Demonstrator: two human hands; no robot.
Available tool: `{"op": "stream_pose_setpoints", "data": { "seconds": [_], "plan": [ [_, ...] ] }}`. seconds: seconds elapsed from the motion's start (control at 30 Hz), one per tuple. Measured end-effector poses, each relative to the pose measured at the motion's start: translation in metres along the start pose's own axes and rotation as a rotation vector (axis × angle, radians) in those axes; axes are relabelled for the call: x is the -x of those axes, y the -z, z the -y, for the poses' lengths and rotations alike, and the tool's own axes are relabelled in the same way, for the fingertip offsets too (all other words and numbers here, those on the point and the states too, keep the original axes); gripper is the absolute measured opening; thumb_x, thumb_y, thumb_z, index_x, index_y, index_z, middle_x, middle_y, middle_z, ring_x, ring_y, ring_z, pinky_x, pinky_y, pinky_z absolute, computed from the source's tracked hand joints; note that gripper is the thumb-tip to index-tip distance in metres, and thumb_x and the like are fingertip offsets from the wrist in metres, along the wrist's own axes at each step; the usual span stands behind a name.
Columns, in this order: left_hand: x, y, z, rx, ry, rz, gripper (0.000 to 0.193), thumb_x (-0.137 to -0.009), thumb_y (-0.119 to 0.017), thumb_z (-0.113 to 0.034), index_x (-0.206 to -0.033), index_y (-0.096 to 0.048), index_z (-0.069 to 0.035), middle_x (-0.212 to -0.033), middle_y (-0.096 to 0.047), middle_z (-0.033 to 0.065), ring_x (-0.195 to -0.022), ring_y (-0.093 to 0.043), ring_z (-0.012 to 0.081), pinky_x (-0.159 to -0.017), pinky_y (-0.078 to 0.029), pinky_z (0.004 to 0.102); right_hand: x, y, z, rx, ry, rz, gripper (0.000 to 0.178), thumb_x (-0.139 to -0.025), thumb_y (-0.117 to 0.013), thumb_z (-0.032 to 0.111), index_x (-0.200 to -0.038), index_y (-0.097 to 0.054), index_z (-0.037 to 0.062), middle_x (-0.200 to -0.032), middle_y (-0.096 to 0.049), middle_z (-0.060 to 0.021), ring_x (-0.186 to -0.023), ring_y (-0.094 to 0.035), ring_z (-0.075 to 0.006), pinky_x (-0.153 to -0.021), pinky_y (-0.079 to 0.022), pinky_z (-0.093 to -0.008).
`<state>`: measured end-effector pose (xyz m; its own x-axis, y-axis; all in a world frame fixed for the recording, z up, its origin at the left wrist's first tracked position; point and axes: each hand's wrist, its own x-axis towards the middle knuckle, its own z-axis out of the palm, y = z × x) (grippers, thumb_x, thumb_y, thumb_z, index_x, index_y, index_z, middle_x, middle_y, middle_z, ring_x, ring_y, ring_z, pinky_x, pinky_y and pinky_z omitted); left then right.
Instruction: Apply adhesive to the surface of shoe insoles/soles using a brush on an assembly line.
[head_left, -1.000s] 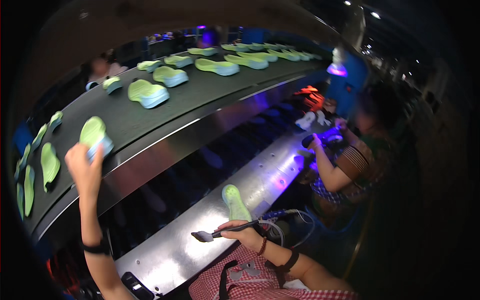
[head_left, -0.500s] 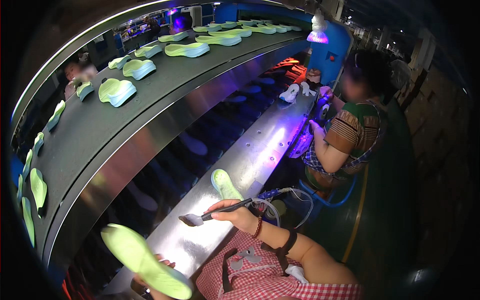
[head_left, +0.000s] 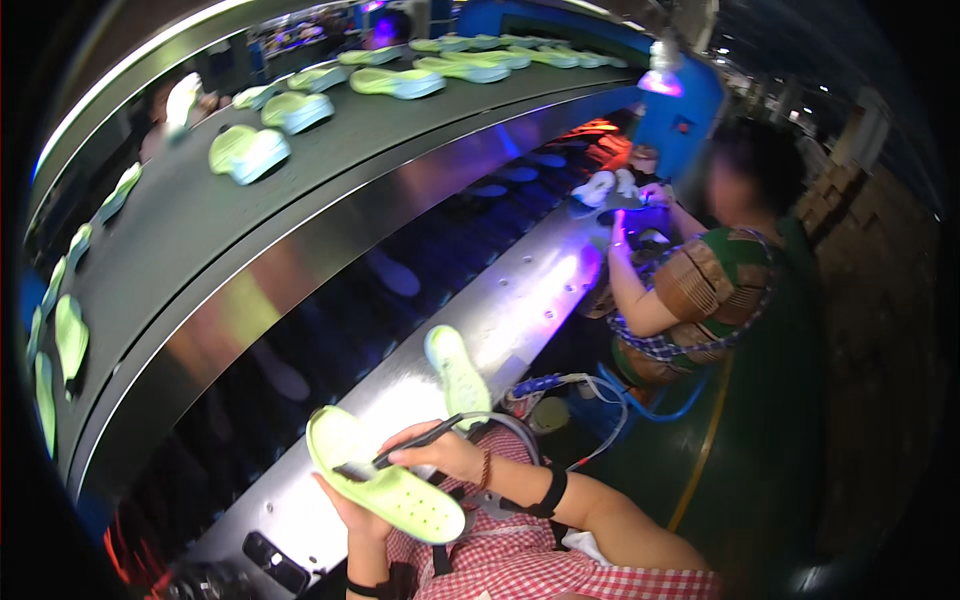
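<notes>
A pale green shoe sole (head_left: 420,508) rests in my left hand (head_left: 352,512), whose fingers grip it from below and along its edge. Its hollow inner side with small holes faces up. My right hand (head_left: 445,452) is closed round the black handle of a brush (head_left: 412,444), which has a thin hose at its rear end. The bristles reach into the sole's hollow and appear to touch its surface. Just beyond my right hand, a second green sole (head_left: 456,370) lies on the metal ledge (head_left: 490,300), hollow side up.
A dark conveyor belt (head_left: 330,150) carrying several green soles curves past on the left and far side. Darker soles pass under it. A co-worker (head_left: 690,270) sits at the right, hands at the ledge. A phone-like black object (head_left: 275,562) lies near the front.
The sole in my left hand has come right and turned from its smooth side to its hollow side. My right hand has brought the brush into it. The co-worker's hands have moved.
</notes>
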<state>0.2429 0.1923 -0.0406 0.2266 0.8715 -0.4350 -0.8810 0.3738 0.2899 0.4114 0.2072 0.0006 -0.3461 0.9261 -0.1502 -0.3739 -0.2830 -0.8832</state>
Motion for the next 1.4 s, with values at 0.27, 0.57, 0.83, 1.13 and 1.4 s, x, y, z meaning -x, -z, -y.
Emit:
{"op": "stream_pose_setpoints", "data": {
  "seconds": [0.27,0.57,0.83,1.13,1.4],
  "plan": [
    [0.001,-0.009,0.003,0.052,0.133,0.193,0.081,-0.077,-0.023,-0.072,-0.125,-0.04,-0.008,-0.114,-0.053,0.0153,-0.097,-0.056,0.0323,-0.084,-0.046,0.0439,-0.01,0.008,0.002,0.213,0.069,-0.064,0.02,-0.077,-0.062,0.005,-0.095,-0.062,-0.0038,-0.089,-0.064,-0.0097,-0.082,-0.059,-0.0132,-0.076,-0.047,-0.024],
    [0.006,-0.014,0.007,-0.012,-0.013,0.07,0.074,-0.083,-0.015,-0.064,-0.121,-0.042,-0.006,-0.109,-0.054,0.0142,-0.097,-0.054,0.0287,-0.085,-0.044,0.0408,-0.033,-0.036,0.007,0.552,0.21,-0.112,0.02,-0.076,-0.064,0.008,-0.094,-0.063,0.0014,-0.089,-0.065,-0.0089,-0.083,-0.06,-0.0121,-0.074,-0.047,-0.0233],
    [0.004,0.007,-0.035,-0.1,-0.128,0.178,0.076,-0.083,-0.012,-0.065,-0.122,-0.042,-0.007,-0.11,-0.053,0.0143,-0.1,-0.053,0.0282,-0.087,-0.043,0.0416,0.016,-0.018,0.017,0.839,0.334,0.466,0.02,-0.07,-0.064,0.007,-0.09,-0.063,0.0028,-0.085,-0.063,-0.0139,-0.079,-0.062,-0.0249,-0.071,-0.049,-0.0308],
    [0.017,-0.029,-0.015,0.169,0.017,0.33,0.075,-0.083,-0.013,-0.064,-0.127,-0.037,-0.009,-0.12,-0.049,0.0136,-0.105,-0.051,0.0284,-0.089,-0.043,0.0419,0.008,-0.048,0.049,0.662,0.403,0.282,0.023,-0.07,-0.067,0.0,-0.093,-0.064,0.0003,-0.088,-0.064,-0.0114,-0.08,-0.062,-0.0171,-0.074,-0.049,-0.0261],
    [0.019,-0.031,-0.027,-0.119,-0.165,0.39,0.081,-0.08,-0.011,-0.068,-0.124,-0.04,-0.006,-0.107,-0.055,0.0182,-0.092,-0.058,0.031,-0.082,-0.047,0.0426,0.015,-0.036,0.049,0.654,0.491,0.396,0.02,-0.071,-0.066,0.0,-0.09,-0.064,0.0003,-0.091,-0.064,-0.0121,-0.082,-0.062,-0.0215,-0.076,-0.049,-0.0288]
  ]
}}
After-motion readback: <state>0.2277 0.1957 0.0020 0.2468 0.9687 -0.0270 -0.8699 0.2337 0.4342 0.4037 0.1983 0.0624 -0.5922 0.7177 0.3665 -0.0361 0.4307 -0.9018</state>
